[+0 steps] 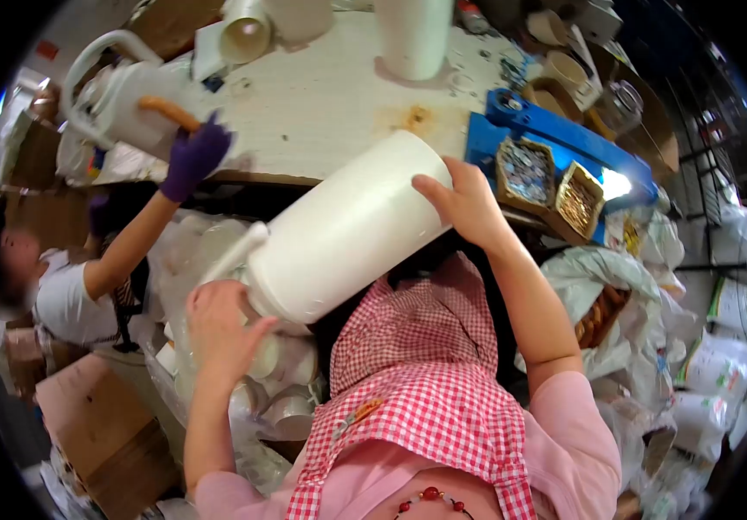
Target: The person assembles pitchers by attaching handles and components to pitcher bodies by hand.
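A large white cylinder (347, 227) with a white handle at its lower left end lies tilted between my hands, over my lap and the table's front edge. My right hand (469, 204) grips its upper right end, thumb on the side and fingers behind the rim. At the lower left end, beside the handle, my left hand (221, 325) closes on the cylinder, its fingertips partly hidden. A wooden table (321, 113) stands in front, with another white cylinder (414, 39) upright on it.
A co-worker's purple-gloved hand (197, 156) is at the left by a white jug (135, 104) with a brown handle. At the right, a blue machine (564, 139) bears boxes of small parts (525, 172). Bags of white parts (291, 412) lie below left; a cardboard box (104, 433) stands farther left.
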Demonstrator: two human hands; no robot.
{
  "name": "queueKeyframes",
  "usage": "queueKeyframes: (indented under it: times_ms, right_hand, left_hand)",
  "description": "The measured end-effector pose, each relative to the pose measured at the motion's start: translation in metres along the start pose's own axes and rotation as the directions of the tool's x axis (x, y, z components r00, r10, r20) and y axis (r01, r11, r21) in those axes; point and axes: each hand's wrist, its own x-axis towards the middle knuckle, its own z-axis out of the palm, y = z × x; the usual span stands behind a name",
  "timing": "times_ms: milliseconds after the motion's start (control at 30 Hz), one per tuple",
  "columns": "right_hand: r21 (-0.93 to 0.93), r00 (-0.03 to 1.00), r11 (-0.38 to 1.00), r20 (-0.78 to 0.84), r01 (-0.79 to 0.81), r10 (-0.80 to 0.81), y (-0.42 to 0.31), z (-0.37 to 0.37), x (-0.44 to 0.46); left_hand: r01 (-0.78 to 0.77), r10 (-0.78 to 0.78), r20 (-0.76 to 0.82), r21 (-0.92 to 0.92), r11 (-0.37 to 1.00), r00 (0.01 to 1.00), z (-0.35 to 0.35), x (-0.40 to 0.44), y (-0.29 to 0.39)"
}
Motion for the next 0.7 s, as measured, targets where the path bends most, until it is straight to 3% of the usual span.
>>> queueKeyframes:
  times_ms: [67,100,133,200,267,300,333,367,400,433,467,500,633,667,700]
  right_hand:
    - [0.19,0.984,0.966,-0.018,-0.173,0.179,0.034,-0.011,-0.039]
    - [0.261,0.99,0.957,-0.026,-0.126,0.137,0.041,-0.012,-0.061]
    - [0.326,0.995,0.943,-0.041,-0.072,0.09,0.047,-0.008,-0.081]
    - [0.358,0.941,0.884,-0.039,-0.301,0.336,0.069,-0.003,-0.118]
    - [0.479,0.867,0.759,0.008,-0.441,0.499,0.099,-0.001,-0.153]
    - [0.297,0.886,0.84,0.058,-0.455,0.46,0.113,-0.016,-0.167]
    - [0.1,0.894,0.891,0.121,-0.443,0.431,0.105,-0.034,-0.173]
    - [-0.294,0.834,0.825,0.134,-0.483,0.536,0.097,-0.06,-0.174]
    - [-0.367,0.866,0.79,-0.115,-0.492,0.486,0.091,-0.073,-0.174]
    - [-0.23,0.873,0.86,-0.307,-0.455,0.38,0.086,-0.09,-0.168]
    - [-0.165,0.891,0.947,-0.414,-0.277,0.188,0.1,-0.109,-0.159]
    - [-0.141,0.873,0.971,-0.476,-0.194,0.105,0.094,-0.129,-0.143]
    - [-0.565,0.857,0.792,-0.504,-0.232,-0.108,0.106,-0.182,-0.079]
    - [-0.566,0.857,0.791,-0.504,-0.234,-0.107,0.115,-0.188,-0.064]
    - [-0.622,0.856,0.698,-0.516,-0.355,-0.025,0.12,-0.189,-0.049]
  left_hand:
    - [0.344,-0.349,-0.034,-0.103,0.933,0.937,0.04,-0.011,-0.018]
    - [0.29,-0.295,-0.024,-0.122,0.949,0.955,0.057,-0.002,-0.014]
    - [0.289,-0.34,-0.086,-0.361,0.887,0.936,0.073,0.01,-0.007]
    - [0.247,-0.477,-0.098,-0.754,0.608,0.873,0.099,0.023,0.007]
    - [0.141,-0.616,-0.01,-0.97,0.196,0.788,0.121,0.034,0.011]
    - [0.015,-0.485,-0.08,-0.982,0.188,0.871,0.132,0.04,0.0]
    - [0.012,-0.465,-0.074,-0.984,0.18,0.882,0.13,0.051,0.005]
    - [0.009,-0.36,-0.102,-0.956,0.294,0.928,0.126,0.063,0.011]
    - [-0.001,-0.253,-0.112,-0.916,0.402,0.961,0.123,0.073,0.019]
    - [-0.015,-0.269,-0.152,-0.892,0.452,0.951,0.122,0.08,0.03]
    - [-0.013,-0.257,-0.143,-0.894,0.448,0.956,0.124,0.084,0.031]
    - [0.015,-0.282,-0.117,-0.904,0.428,0.952,0.127,0.089,0.029]
    - [0.08,-0.326,-0.047,-0.927,0.367,0.944,0.13,0.099,0.031]
    - [0.082,-0.341,-0.057,-0.922,0.378,0.939,0.131,0.1,0.031]
    - [0.081,-0.342,-0.068,-0.912,0.402,0.937,0.132,0.1,0.029]
